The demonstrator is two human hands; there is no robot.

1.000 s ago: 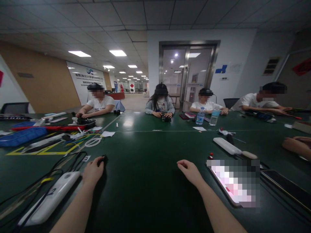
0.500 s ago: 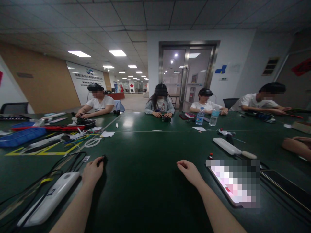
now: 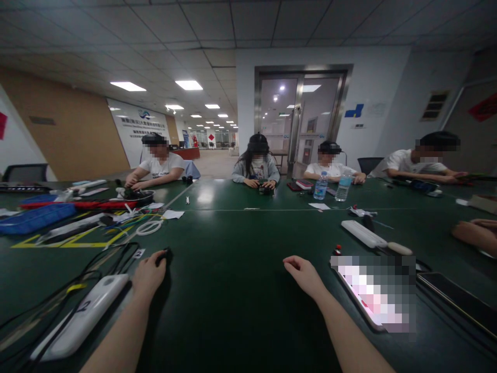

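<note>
Green workbench (image 3: 236, 316), office room behind. My left hand (image 3: 148, 274) is curled, fingertips pinching a small black object (image 3: 165, 256), lower middle of frame; white power strip (image 3: 79, 317) at lower left. My right hand (image 3: 305, 274) rests loosely curled, empty, near a pixelated phone (image 3: 373, 292).

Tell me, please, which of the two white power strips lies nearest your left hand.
It is the power strip marked with a black 2, just beside your left hand. The other one lies farther off, beyond your right hand.
</note>
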